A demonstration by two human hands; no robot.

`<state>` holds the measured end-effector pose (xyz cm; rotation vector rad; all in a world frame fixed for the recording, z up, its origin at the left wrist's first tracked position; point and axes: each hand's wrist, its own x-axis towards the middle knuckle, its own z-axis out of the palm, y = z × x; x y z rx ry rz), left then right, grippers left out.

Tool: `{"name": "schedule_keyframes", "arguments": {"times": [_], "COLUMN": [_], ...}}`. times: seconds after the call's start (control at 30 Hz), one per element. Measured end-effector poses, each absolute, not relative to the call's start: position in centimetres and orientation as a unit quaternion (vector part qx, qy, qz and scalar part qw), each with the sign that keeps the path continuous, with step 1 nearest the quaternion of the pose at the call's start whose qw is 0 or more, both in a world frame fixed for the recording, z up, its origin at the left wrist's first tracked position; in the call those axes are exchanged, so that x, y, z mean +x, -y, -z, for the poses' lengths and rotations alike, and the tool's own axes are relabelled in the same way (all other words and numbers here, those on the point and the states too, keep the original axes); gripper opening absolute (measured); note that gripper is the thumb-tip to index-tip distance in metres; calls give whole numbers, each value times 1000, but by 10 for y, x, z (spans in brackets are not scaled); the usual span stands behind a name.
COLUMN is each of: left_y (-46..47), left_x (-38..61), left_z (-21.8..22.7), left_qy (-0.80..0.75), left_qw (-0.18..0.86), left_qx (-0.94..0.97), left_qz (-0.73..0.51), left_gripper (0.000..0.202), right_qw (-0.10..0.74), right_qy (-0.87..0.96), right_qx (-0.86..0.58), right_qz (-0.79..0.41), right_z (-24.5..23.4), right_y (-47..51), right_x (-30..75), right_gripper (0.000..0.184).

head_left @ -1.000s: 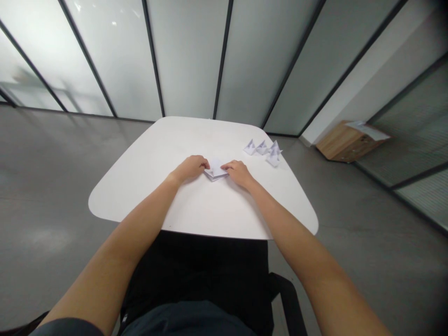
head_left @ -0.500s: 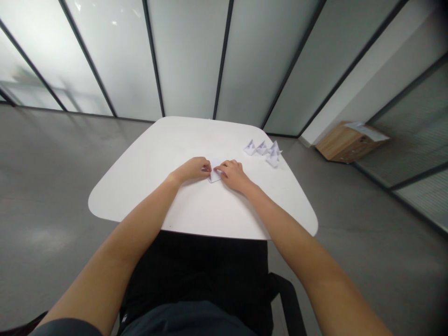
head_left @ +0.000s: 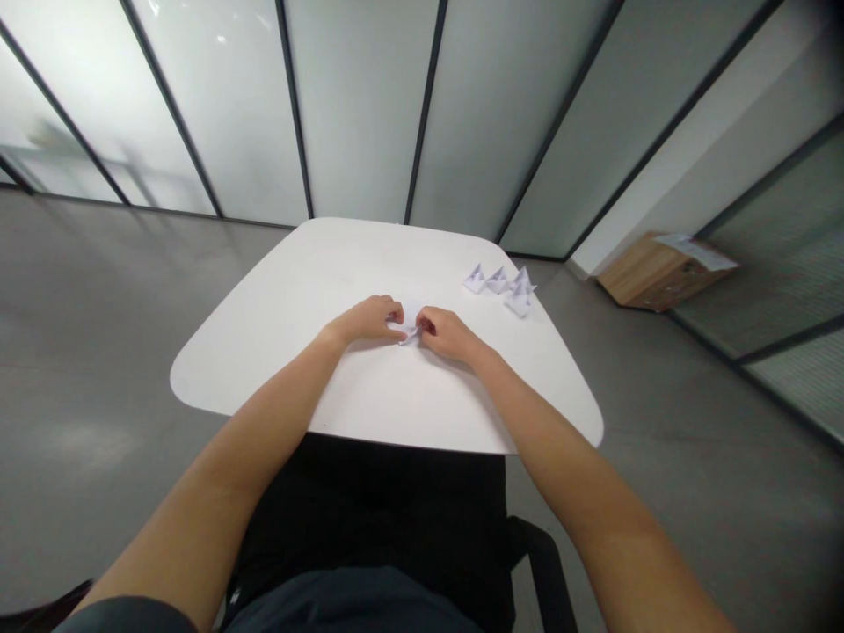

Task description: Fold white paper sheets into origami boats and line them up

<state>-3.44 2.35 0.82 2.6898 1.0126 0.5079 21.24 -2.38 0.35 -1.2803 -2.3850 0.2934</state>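
Observation:
A small piece of folded white paper (head_left: 410,318) lies between my hands near the middle of the white table (head_left: 264,343). My left hand (head_left: 373,319) is closed on its left side, with the thumb at the near edge. On the right, my right hand (head_left: 446,332) pinches the paper's right edge with curled fingers. The near edge looks lifted in a fold between the two hands. My fingers hide parts of the paper, so its full shape does not show.
Several folded white paper boats (head_left: 498,280) stand in a cluster at the table's far right. Beyond the right side, a wooden box (head_left: 650,274) sits on the floor by the wall. Frosted glass panels (head_left: 360,114) rise behind the table. A black chair armrest (head_left: 537,554) is at my lower right.
My right fingers have gone from lying stretched over the paper to pinching its right edge. The near part of the paper, flat before, now looks raised. The view has shifted slightly.

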Motion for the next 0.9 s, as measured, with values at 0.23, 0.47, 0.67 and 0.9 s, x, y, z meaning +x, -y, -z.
{"name": "schedule_keyframes", "arguments": {"times": [0.23,0.47,0.67,0.9], "left_y": [-16,-10,-7,-23], "left_x": [-27,-10,-4,-13], "left_z": [-7,1,0,3], "left_qy": [-379,-451,-476,-435], "left_qw": [80,41,25,101], "left_qx": [906,871,857,869], "left_qz": [-170,-191,-196,-214], "left_gripper": [37,35,28,25], "right_qw": [216,215,222,214], "right_qy": [851,846,839,822], "right_qx": [-467,-480,-489,-516], "right_qz": [-106,-92,-93,-110], "right_z": [-11,-18,-19,-9], "right_y": [29,35,36,32], "right_x": [213,210,207,201], "right_gripper": [21,9,9,31]}}
